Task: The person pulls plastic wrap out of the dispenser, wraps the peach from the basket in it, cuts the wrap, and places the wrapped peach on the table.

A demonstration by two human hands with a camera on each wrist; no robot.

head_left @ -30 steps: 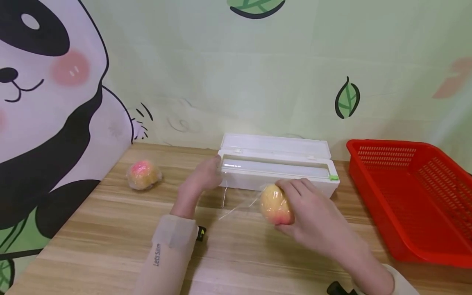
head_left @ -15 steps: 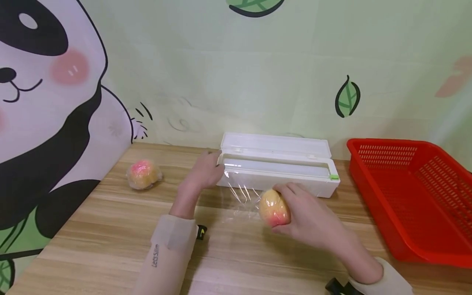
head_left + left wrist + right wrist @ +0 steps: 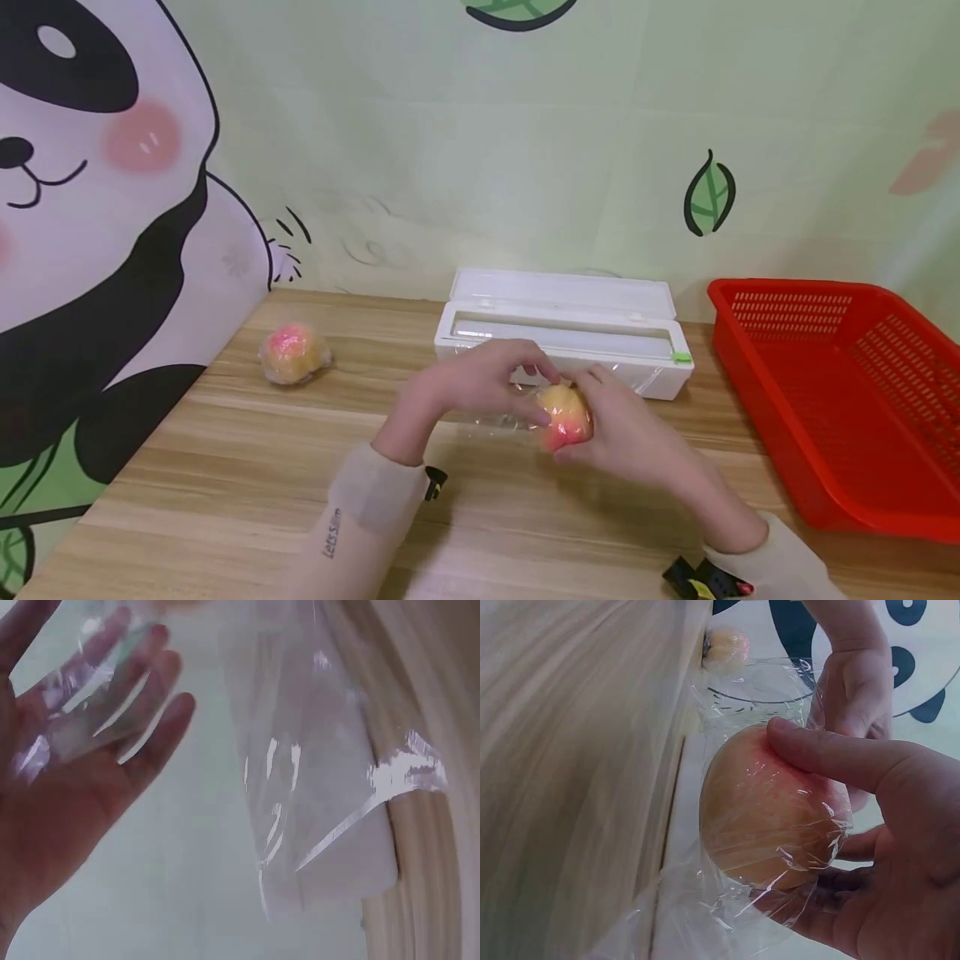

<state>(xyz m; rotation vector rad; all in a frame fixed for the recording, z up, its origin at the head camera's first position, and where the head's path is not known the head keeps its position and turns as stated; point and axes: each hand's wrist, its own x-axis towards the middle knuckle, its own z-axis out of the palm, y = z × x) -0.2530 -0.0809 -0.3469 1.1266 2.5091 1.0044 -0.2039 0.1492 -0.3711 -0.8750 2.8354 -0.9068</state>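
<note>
A yellow-and-pink peach (image 3: pixel 566 410), partly wrapped in clear cling film, is gripped by my right hand (image 3: pixel 633 437). In the right wrist view the thumb lies on the peach (image 3: pixel 765 802), with fingers behind it. Close to its left side is my left hand (image 3: pixel 483 379), fingers spread and only slightly bent. The left wrist view shows cling film (image 3: pixel 281 772) draped across that left hand (image 3: pixel 82 757). Behind both hands stands a white cling film dispenser (image 3: pixel 465 343), its lid raised and its roll showing. Wrinkled film hangs below the peach in the right wrist view.
Another film-wrapped peach (image 3: pixel 291 352) lies on the wooden table (image 3: pixel 225 492) to the left. A red plastic basket (image 3: pixel 795 467) stands at the right. Behind the table hangs a backdrop (image 3: pixel 420 183) printed with a panda and leaves.
My left hand has left the dispenser's left end and moved right and nearer, up to the peach. The film between hand and peach has gathered. The right hand keeps its grip, almost in place.
</note>
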